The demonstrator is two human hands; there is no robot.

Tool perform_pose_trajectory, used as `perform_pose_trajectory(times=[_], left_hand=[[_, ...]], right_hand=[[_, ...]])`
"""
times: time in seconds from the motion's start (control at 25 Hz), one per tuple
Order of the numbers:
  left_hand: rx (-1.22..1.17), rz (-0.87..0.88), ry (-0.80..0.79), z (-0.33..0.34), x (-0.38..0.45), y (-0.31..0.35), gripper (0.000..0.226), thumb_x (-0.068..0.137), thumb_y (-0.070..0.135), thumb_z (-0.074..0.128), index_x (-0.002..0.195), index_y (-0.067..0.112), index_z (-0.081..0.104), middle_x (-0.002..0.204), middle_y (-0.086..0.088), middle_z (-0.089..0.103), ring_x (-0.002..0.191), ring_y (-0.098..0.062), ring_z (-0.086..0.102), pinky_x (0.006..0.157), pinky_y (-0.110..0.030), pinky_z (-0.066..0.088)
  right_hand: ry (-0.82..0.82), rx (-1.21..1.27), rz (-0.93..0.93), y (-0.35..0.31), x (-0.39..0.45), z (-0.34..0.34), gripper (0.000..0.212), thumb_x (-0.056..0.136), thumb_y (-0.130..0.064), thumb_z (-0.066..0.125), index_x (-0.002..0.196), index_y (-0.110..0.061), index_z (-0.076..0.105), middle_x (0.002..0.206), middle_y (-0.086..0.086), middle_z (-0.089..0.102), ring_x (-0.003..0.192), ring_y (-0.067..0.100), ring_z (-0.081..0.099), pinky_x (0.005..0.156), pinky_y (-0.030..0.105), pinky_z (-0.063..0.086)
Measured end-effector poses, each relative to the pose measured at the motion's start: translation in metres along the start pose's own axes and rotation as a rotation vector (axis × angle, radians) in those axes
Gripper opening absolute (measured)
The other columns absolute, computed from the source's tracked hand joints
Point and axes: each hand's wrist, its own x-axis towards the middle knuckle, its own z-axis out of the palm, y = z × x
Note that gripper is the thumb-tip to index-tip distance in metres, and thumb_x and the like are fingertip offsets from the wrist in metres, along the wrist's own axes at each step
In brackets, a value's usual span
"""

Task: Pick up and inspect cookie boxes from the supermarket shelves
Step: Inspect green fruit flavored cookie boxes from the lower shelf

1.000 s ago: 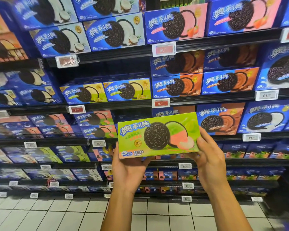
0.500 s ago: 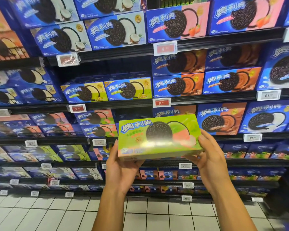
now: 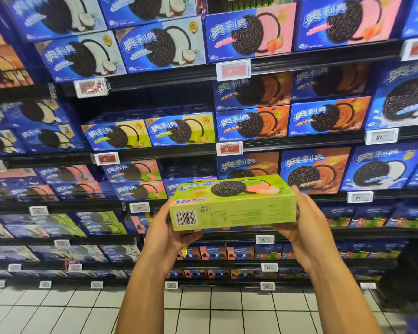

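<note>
A person holds a green cookie box [image 3: 232, 203] in both hands in front of supermarket shelves [image 3: 169, 78] stocked with blue cookie boxes [image 3: 159, 49]. The left hand [image 3: 165, 233] grips the box's left end from below, fingers curled under it; the right hand [image 3: 307, 227] clasps the right end, fingers wrapped behind. The box is tipped back, its printed cookie face turned upward and its narrow side panel, bearing a barcode [image 3: 185, 218] at the left, facing the camera. It hangs in the air level with the middle shelves, well above the white tiled floor [image 3: 58, 309]. Red and white price tags [image 3: 233, 70] line the shelf edges.
</note>
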Motion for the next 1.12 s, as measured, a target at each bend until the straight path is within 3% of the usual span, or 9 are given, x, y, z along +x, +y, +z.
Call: perform_pose_trajectory(times=[0.32,0.52,0.68,0.84,1.0,1.12], left_hand=[[-0.135,0.041,-0.035,-0.0002,0.0016,-0.0022,0.033,0.098,0.031,0.044,0.103,0.033,0.077,0.117,-0.005,0.073,0.099,-0.023,0.072,0.073,-0.042,0.062],[-0.154,0.164,-0.089,-0.0006,0.0015,-0.0021,0.035,0.096,0.030,0.046,0.126,0.027,0.065,0.126,-0.004,0.068,0.099,-0.020,0.070,0.069,-0.035,0.060],[-0.166,0.216,-0.031,-0.0001,-0.0020,-0.0035,0.034,0.099,0.028,0.045,0.128,0.021,0.062,0.126,-0.009,0.067,0.097,-0.021,0.070,0.066,-0.035,0.059],[-0.174,0.203,-0.010,-0.0030,-0.0063,-0.0019,0.041,0.092,0.026,0.050,0.131,0.019,0.059,0.127,-0.009,0.067,0.094,-0.021,0.071,0.063,-0.034,0.058],[-0.146,0.193,-0.022,-0.0059,-0.0060,-0.0024,0.038,0.098,0.021,0.044,0.134,0.020,0.057,0.129,-0.008,0.066,0.100,-0.021,0.069,0.066,-0.033,0.058],[-0.020,0.214,-0.048,-0.0077,-0.0056,-0.0004,0.047,0.093,0.031,0.050,0.139,0.022,0.053,0.131,-0.003,0.065,0.110,-0.018,0.067,0.075,-0.035,0.057]], right_hand=[[-0.027,-0.003,-0.020,-0.0034,-0.0019,-0.0044,0.023,0.098,-0.033,0.056,0.105,-0.030,0.078,0.101,-0.001,0.078,0.082,0.010,0.074,0.059,0.028,0.058],[-0.044,-0.022,-0.059,-0.0026,-0.0036,-0.0041,0.026,0.098,-0.035,0.055,0.115,-0.029,0.074,0.110,0.001,0.076,0.091,0.010,0.071,0.075,0.032,0.053],[-0.058,-0.005,-0.055,0.0022,-0.0023,-0.0045,0.026,0.102,-0.025,0.051,0.121,-0.027,0.069,0.115,0.003,0.075,0.097,0.015,0.072,0.078,0.036,0.051],[-0.059,0.024,-0.065,0.0023,-0.0019,-0.0049,0.027,0.102,-0.020,0.050,0.124,-0.024,0.067,0.118,0.004,0.074,0.097,0.016,0.072,0.074,0.032,0.053],[-0.058,0.041,-0.067,0.0009,-0.0018,-0.0044,0.030,0.102,-0.018,0.051,0.128,-0.022,0.065,0.118,0.005,0.074,0.096,0.016,0.072,0.064,0.024,0.056],[-0.046,0.029,-0.078,0.0006,-0.0018,-0.0038,0.031,0.103,-0.019,0.051,0.130,-0.023,0.064,0.119,0.001,0.074,0.100,0.015,0.071,0.069,0.024,0.055]])
